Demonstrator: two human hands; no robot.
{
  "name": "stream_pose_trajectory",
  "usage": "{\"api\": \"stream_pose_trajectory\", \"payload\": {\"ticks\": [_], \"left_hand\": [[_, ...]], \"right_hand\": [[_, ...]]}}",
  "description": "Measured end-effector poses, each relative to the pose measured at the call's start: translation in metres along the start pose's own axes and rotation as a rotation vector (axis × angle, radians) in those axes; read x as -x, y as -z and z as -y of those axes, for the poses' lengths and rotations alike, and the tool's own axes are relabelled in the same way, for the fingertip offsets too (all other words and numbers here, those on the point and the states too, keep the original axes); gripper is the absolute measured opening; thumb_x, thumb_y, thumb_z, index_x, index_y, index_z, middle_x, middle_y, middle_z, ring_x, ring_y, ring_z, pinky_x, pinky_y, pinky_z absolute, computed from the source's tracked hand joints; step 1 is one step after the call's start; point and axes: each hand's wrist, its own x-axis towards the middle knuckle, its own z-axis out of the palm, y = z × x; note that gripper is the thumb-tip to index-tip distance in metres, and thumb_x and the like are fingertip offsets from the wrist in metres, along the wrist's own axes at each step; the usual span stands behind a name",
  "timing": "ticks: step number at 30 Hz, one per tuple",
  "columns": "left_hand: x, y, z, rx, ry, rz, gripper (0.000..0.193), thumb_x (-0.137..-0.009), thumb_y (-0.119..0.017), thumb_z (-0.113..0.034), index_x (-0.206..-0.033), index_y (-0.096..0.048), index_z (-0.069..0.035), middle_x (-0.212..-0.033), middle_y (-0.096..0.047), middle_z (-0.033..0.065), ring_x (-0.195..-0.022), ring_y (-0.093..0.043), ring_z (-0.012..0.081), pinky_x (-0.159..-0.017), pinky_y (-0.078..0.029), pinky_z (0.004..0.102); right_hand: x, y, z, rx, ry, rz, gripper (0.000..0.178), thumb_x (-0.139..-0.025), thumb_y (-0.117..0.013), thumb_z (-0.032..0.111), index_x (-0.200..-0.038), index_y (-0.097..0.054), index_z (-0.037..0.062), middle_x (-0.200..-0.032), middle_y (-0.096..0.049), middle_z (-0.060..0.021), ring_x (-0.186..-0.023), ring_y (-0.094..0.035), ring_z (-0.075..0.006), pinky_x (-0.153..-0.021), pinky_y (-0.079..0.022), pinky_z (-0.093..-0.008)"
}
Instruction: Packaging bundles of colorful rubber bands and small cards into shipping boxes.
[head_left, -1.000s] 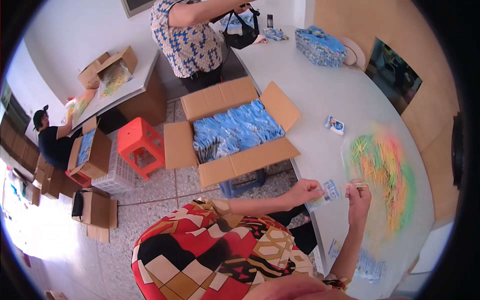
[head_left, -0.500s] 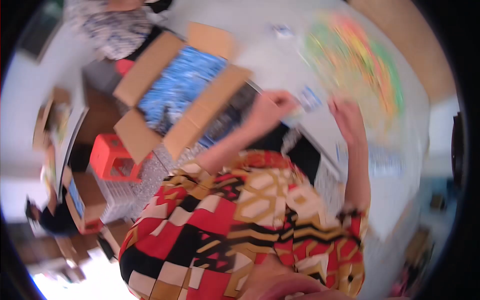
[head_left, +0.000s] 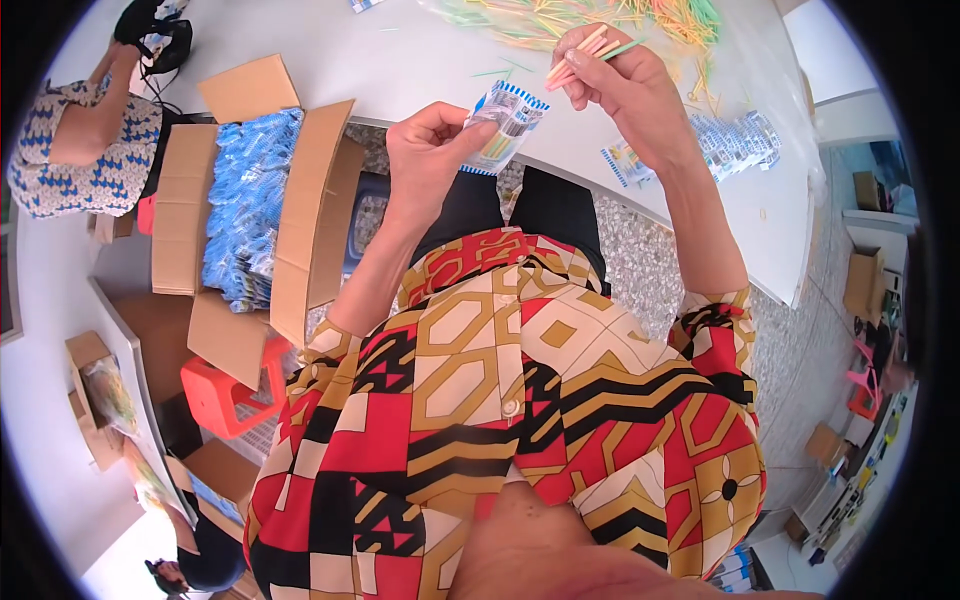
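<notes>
My left hand (head_left: pixel 425 160) pinches a small clear packet (head_left: pixel 503 128) with blue-striped ends between thumb and fingers. Several pale sticks show through its film. Just to the right and a little higher, my right hand (head_left: pixel 635 100) is closed around a small bunch of thin pink, yellow and green sticks (head_left: pixel 590 60). The bunch points toward the packet without touching it. Beyond my right hand lies a big loose pile of similar coloured sticks (head_left: pixel 660 15) on the white table (head_left: pixel 430 60).
Overlapping blue-striped packets (head_left: pixel 735 145) lie right of my right forearm. An open cardboard box (head_left: pixel 180 210) full of blue packets stands at left, with an orange stool (head_left: pixel 225 400) below it. Another person (head_left: pixel 85 150) is at far left, and one more (head_left: pixel 205 550) at lower left.
The view has turned, so the box and pile sit elsewhere in the picture. My hands, blurred before, now show clearly, closer to the far edge of the picture, with the packet and sticks distinct.
</notes>
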Motion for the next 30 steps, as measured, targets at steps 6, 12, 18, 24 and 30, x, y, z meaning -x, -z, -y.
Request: {"api": "stream_pose_trajectory", "payload": {"ticks": [6,12,18,24,30], "left_hand": [[0.001,-0.008,-0.002,0.077,-0.125,-0.029,0.006,-0.078,-0.071,-0.001,-0.081,-0.066,0.0,-0.071,-0.063,-0.0005,-0.06,-0.05,0.0003,-0.052,-0.037,0.0155],[-0.004,-0.007,0.004,0.036,-0.118,-0.038,0.004,-0.079,-0.07,-0.002,-0.082,-0.067,0.0,-0.071,-0.062,-0.0017,-0.062,-0.048,-0.0002,-0.052,-0.036,0.015],[-0.004,-0.014,0.002,0.061,-0.139,-0.001,0.004,-0.08,-0.07,-0.002,-0.082,-0.068,0.0,-0.07,-0.062,-0.0023,-0.061,-0.046,-0.0003,-0.051,-0.034,0.0152],[-0.004,-0.016,0.003,0.079,-0.103,0.01,0.003,-0.08,-0.069,-0.002,-0.081,-0.068,0.001,-0.071,-0.061,-0.0019,-0.061,-0.046,0.0001,-0.052,-0.034,0.0156],[-0.005,-0.015,0.002,0.115,-0.103,0.054,0.003,-0.079,-0.069,0.0,-0.081,-0.067,0.001,-0.073,-0.063,0.0004,-0.064,-0.051,0.0017,-0.054,-0.038,0.0166]], "right_hand": [[0.001,-0.012,0.017,0.152,0.039,-0.05,0.016,-0.094,-0.053,0.016,-0.1,-0.059,0.0021,-0.082,-0.061,-0.0034,-0.066,-0.05,-0.0059,-0.062,-0.043,-0.0216],[-0.005,-0.014,0.015,0.195,0.014,0.001,0.015,-0.094,-0.053,0.016,-0.097,-0.058,0.0024,-0.08,-0.061,-0.0036,-0.066,-0.051,-0.0056,-0.062,-0.044,-0.0212],[0.001,-0.012,0.019,0.256,0.006,-0.05,0.016,-0.093,-0.053,0.017,-0.097,-0.058,0.0024,-0.08,-0.061,-0.0037,-0.067,-0.051,-0.0058,-0.062,-0.044,-0.0214],[0.007,-0.012,0.024,0.318,0.006,-0.059,0.015,-0.093,-0.054,0.017,-0.097,-0.058,0.0024,-0.081,-0.061,-0.0039,-0.067,-0.052,-0.0061,-0.062,-0.045,-0.0219],[0.007,-0.011,0.022,0.304,-0.005,-0.09,0.016,-0.093,-0.054,0.017,-0.097,-0.058,0.0018,-0.081,-0.062,-0.0042,-0.067,-0.052,-0.0062,-0.062,-0.045,-0.0223]]}}
